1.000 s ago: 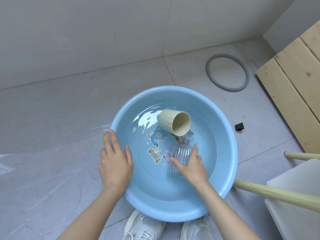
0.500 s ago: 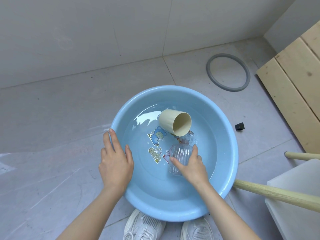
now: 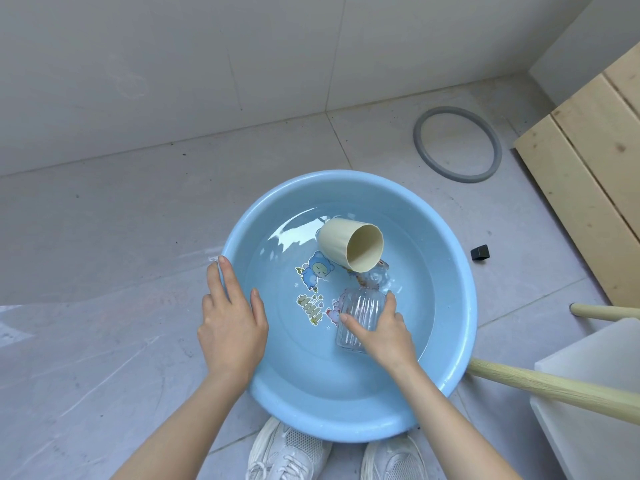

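A round light-blue basin [image 3: 457,282] holding shallow water sits on the tiled floor. A cream plastic cup [image 3: 341,245] lies on its side in the water, mouth toward me. In front of it a clear ribbed glass [image 3: 360,306] lies in the water, and my right hand [image 3: 384,336] holds it with index finger and thumb round its sides. My left hand [image 3: 230,322] rests flat on the basin's left rim, fingers straight. Cartoon stickers [image 3: 313,289] decorate the basin's bottom.
A grey rubber ring [image 3: 424,152] lies on the floor behind the basin. A small black block [image 3: 480,253] sits to the right. Wooden planks [image 3: 595,161], pale wooden poles [image 3: 540,384] and a white box [image 3: 599,393] crowd the right side. My white shoes [image 3: 287,452] are under the basin's near edge.
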`<move>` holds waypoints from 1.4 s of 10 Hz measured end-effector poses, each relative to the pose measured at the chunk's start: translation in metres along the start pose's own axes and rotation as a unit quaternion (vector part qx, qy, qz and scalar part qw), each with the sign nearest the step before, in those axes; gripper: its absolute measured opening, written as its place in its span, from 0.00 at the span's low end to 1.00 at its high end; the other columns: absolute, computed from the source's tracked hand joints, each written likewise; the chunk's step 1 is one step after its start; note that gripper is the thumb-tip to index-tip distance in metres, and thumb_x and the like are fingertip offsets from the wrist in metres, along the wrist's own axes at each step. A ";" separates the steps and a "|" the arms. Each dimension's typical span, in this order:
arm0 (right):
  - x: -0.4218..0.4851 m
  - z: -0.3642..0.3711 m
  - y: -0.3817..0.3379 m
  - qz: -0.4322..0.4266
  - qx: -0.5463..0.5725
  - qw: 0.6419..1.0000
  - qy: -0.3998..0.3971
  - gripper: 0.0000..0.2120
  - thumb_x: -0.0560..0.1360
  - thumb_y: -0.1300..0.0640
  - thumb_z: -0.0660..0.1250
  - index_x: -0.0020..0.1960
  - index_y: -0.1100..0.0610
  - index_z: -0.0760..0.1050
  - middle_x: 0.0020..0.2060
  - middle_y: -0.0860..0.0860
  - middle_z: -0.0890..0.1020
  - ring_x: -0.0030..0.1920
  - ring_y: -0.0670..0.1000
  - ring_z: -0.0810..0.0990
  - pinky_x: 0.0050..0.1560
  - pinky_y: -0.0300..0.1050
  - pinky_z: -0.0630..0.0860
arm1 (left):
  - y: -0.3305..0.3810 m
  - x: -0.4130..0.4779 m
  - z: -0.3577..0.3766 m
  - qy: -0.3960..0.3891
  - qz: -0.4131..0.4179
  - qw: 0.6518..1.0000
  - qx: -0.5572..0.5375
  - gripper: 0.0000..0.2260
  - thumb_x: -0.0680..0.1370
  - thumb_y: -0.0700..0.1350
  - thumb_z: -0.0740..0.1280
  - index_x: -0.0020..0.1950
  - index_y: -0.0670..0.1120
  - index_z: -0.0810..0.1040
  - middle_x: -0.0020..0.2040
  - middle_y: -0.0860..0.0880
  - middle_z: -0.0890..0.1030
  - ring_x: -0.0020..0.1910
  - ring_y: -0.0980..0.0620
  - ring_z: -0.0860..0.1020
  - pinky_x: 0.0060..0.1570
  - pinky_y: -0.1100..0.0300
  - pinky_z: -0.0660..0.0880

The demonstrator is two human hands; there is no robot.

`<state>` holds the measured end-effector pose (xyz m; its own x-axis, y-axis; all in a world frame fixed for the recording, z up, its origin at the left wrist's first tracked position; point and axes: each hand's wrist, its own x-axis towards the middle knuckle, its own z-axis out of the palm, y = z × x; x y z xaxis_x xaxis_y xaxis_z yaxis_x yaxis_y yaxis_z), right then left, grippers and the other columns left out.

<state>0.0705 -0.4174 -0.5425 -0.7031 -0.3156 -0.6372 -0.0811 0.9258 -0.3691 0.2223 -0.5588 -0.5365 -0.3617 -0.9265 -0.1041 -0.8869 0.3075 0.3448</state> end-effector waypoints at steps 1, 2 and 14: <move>0.000 0.000 0.001 0.002 0.005 1.000 -0.002 0.52 0.68 0.30 0.65 0.77 0.54 0.43 0.69 0.59 0.67 0.66 0.60 0.71 0.59 0.50 0.70 | 0.000 0.001 0.000 0.000 -0.001 1.000 0.000 0.28 0.79 0.46 0.61 0.76 0.40 0.57 0.73 0.42 0.62 0.51 0.36 0.73 0.34 0.46 0.72; 0.000 0.000 0.001 0.003 0.006 1.000 -0.002 0.52 0.67 0.30 0.65 0.77 0.54 0.44 0.68 0.59 0.67 0.66 0.60 0.71 0.59 0.50 0.70 | 0.000 0.001 0.000 0.001 -0.001 1.000 0.001 0.28 0.79 0.46 0.61 0.76 0.40 0.57 0.73 0.42 0.62 0.52 0.36 0.73 0.34 0.46 0.72; 0.000 0.003 0.004 0.003 0.029 1.000 -0.001 0.50 0.67 0.31 0.67 0.75 0.55 0.49 0.67 0.59 0.69 0.66 0.60 0.71 0.61 0.50 0.68 | -0.001 0.001 0.000 0.003 0.005 1.000 0.002 0.28 0.79 0.46 0.62 0.76 0.39 0.58 0.73 0.41 0.63 0.50 0.36 0.74 0.32 0.46 0.71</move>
<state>0.0719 -0.4142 -0.5464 -0.7023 -0.3100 -0.6409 -0.0358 0.9145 -0.4031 0.2226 -0.5596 -0.5368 -0.3688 -0.9246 -0.0953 -0.8842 0.3174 0.3428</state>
